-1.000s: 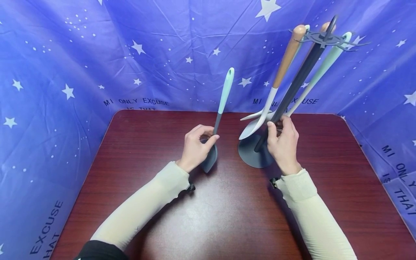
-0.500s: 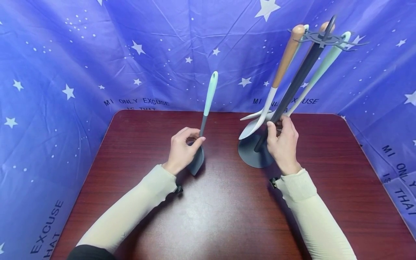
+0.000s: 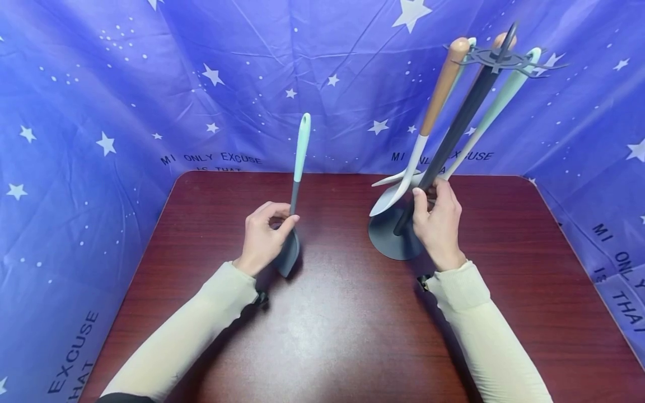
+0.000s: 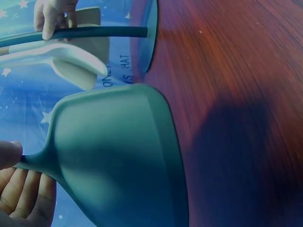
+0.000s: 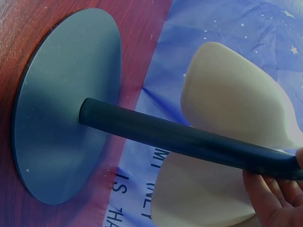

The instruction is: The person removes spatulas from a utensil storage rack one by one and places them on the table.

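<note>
we could pass a hand over the table between the spatula in our left hand and the stand, but hanging utensils crowd the stand's post, our right hand blocks its near right side, and the starry curtain closes off the far edge.

I read the left spatula as smooth matt plastic, the right stand as matt, the table as glossy wood, the far backdrop as creased cloth.
</note>
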`<control>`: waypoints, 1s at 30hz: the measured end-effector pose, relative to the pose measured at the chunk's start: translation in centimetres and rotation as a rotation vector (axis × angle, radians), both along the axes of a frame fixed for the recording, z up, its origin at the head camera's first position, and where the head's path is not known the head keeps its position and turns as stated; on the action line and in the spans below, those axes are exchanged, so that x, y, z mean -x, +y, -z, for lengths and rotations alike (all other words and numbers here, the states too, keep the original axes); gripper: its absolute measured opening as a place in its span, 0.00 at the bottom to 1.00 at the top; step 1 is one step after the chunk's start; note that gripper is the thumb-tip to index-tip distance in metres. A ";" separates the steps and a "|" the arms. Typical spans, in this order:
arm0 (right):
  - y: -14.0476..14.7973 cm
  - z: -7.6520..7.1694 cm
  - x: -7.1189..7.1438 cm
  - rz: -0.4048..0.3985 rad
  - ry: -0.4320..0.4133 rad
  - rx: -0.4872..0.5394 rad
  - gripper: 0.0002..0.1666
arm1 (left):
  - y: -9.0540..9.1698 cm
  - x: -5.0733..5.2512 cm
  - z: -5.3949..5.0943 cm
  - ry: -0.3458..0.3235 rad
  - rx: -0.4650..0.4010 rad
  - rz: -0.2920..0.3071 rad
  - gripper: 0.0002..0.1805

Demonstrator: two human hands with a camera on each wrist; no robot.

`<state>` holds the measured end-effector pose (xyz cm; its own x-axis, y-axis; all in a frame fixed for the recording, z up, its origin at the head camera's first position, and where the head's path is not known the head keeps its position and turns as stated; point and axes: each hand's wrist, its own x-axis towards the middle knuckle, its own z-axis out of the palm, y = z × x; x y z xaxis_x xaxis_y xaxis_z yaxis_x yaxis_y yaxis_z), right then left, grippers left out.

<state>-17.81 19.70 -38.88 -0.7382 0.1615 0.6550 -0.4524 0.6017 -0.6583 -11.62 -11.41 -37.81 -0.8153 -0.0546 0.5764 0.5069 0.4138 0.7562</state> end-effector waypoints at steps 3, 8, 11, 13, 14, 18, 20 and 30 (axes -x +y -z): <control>0.0 0.0 0.0 0.002 -0.005 0.000 0.12 | -0.5 -0.1 0.1 -0.005 -0.003 -0.020 0.07; 0.1 0.1 0.1 0.011 -0.021 -0.006 0.12 | -1.5 -0.4 0.2 -0.017 0.006 -0.054 0.07; 0.1 0.1 0.0 0.015 -0.021 -0.009 0.12 | -2.2 -0.5 0.2 -0.019 0.022 -0.076 0.07; 0.1 0.1 0.0 0.016 -0.019 -0.008 0.12 | -2.7 -0.5 0.3 -0.019 0.033 -0.092 0.07; 0.1 0.1 0.0 0.015 -0.018 -0.007 0.12 | -2.9 -0.6 0.3 -0.018 0.036 -0.099 0.07; 0.1 0.1 0.0 0.013 -0.016 -0.004 0.12 | -3.8 -0.8 0.5 -0.024 0.048 -0.128 0.07; 0.1 0.1 0.1 0.012 -0.015 -0.004 0.12 | -4.3 -0.9 0.6 -0.029 0.054 -0.142 0.07; 0.1 0.1 0.1 0.016 -0.009 0.000 0.13 | -8.5 0.0 4.0 -0.041 0.099 -0.245 0.08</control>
<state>-17.87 19.78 -38.98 -0.7417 0.1730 0.6481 -0.4366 0.6091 -0.6622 -11.63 -19.96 -41.84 -0.8077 -0.1979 0.5554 0.3522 0.5935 0.7237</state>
